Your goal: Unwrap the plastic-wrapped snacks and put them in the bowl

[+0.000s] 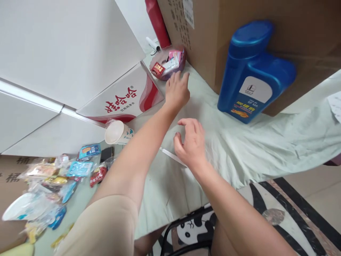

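My left hand (178, 89) reaches forward with its fingers apart, just at the near edge of a pinkish see-through bowl (181, 67). Small packets, one of them a red packet (158, 69), lie in this bowl. Nothing shows in that hand. Lower down, my right hand (192, 144) hovers over the pale green cloth (226, 153), fingers curved, thumb apart, nothing visible between them. A thin white strip (172, 155) lies on the cloth beside it, partly hidden behind the hand. Left of my left forearm, a paper cup (118, 132) is tipped toward me.
A blue jug-shaped bottle (250, 78) stands at right before a large cardboard box (202, 42). White boxes (66, 46) line the left. Several wrapped snacks (80, 168) lie in a heap lower left. A red bottle (158, 25) is behind the bowl.
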Action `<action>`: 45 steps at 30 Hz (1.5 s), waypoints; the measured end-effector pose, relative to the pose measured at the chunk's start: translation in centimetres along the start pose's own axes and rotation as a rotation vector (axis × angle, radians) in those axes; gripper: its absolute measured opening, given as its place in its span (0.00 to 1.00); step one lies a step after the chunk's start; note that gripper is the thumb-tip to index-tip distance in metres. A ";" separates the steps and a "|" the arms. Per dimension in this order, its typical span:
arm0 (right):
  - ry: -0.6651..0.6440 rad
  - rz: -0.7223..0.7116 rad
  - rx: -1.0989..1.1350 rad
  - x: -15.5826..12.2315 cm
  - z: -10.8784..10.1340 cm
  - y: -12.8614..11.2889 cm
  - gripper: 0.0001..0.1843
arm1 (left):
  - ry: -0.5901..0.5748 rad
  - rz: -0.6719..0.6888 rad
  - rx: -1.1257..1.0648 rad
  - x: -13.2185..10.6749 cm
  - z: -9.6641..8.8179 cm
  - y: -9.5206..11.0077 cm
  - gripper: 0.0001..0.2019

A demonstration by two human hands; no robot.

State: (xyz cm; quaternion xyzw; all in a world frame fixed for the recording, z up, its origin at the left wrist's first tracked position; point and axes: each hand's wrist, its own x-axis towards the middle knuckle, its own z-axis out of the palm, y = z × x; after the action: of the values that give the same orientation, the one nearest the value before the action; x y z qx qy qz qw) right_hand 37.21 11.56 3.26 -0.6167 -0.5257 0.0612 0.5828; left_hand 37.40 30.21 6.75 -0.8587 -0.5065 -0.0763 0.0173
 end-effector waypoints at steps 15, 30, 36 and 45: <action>-0.520 -0.154 -0.107 -7.3 -1.0 -2.3 0.10 | 0.202 -0.295 -0.812 -35.8 -4.6 -10.8 0.03; -0.949 -0.693 -0.047 -12.1 17.9 -19.4 0.12 | 0.358 -0.482 -0.801 -44.6 -1.8 -21.3 0.05; -1.059 -1.050 0.038 -12.4 35.5 -32.0 0.23 | 0.330 -0.552 -0.886 -46.1 -2.4 -23.1 0.04; -1.257 -1.121 -0.451 -15.2 42.0 -37.4 0.21 | 0.348 -0.525 -1.030 -46.7 -2.8 -23.7 0.02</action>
State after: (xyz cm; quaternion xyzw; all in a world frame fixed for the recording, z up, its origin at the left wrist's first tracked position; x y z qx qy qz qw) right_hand -19.94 19.42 11.28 -0.2194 -0.9755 -0.0112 -0.0070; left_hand -5.81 1.00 1.50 -0.5778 -0.5891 -0.4531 -0.3375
